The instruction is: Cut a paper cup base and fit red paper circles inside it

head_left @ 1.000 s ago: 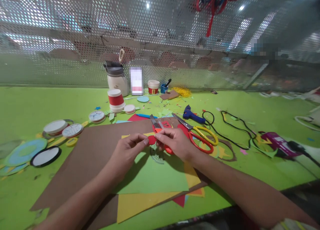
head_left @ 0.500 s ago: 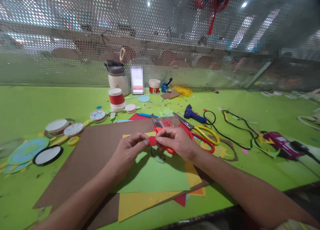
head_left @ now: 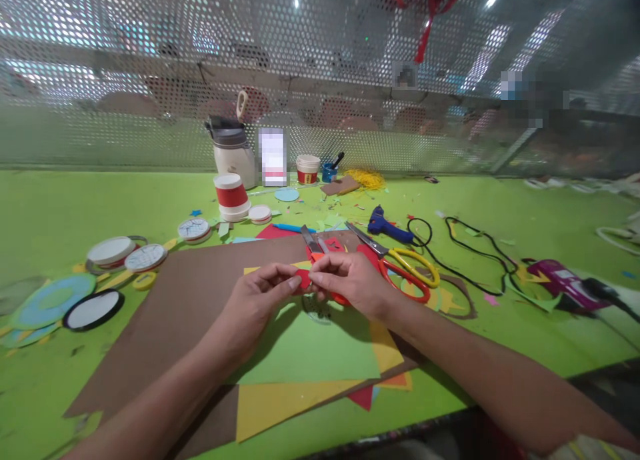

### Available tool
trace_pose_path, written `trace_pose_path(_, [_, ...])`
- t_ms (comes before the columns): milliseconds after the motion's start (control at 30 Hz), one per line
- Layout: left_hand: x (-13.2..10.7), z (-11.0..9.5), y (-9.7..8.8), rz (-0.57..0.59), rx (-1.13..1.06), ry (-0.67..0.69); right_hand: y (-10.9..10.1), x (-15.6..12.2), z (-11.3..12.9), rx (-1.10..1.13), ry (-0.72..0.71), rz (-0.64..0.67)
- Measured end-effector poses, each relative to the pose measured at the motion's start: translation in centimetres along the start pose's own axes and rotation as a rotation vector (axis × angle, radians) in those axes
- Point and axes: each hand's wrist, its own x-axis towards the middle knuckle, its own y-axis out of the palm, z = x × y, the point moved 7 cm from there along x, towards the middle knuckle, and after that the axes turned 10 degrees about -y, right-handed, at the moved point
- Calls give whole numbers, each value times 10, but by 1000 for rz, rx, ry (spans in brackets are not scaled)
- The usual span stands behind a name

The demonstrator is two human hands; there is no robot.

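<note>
The scrap of paper (head_left: 303,280) pinched between my left hand (head_left: 260,300) and right hand (head_left: 350,283) is red. Under it lie a light green sheet (head_left: 320,353), a yellow sheet (head_left: 280,407) and a large brown sheet (head_left: 190,293), all plain. The surface (head_left: 50,207) is bright lime green. The scissors (head_left: 410,273) have one yellow handle loop and one red. The glue gun (head_left: 387,227) is dark blue, and the cable (head_left: 475,253) near it is black. The cup (head_left: 231,197) is white with a red band. The screen (head_left: 150,80) behind is silver, patterned all over with small round holes.
</note>
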Motion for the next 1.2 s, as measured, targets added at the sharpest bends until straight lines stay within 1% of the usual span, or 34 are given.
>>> trace_pose_path(100, [-1,-1,-1,-7,3,-8,0,1,-3,14,3,1])
trace_pose_path(233, [-3,-4,3,29,-50,-17,0,1,-3,19,7,3])
trace_pose_path(467, [-3,-9,6,74,-140,48,-1,1,-2,11,3,-11])
trace_pose_path(667, [-3,-7,5,23,-107,8,-2,1,-2,28,-4,-17])
trace_pose_path(800, [-3,-3,4,17,-85,-34,-2,1,-2,45,-4,-25])
trace_pose_path(1033, [-3,0,3,13,-61,-54,-4,1,-3,86,-5,-32])
trace_pose_path(1200, [-2,0,1,-6,-61,-68,-10,4,-8,149,2,-96])
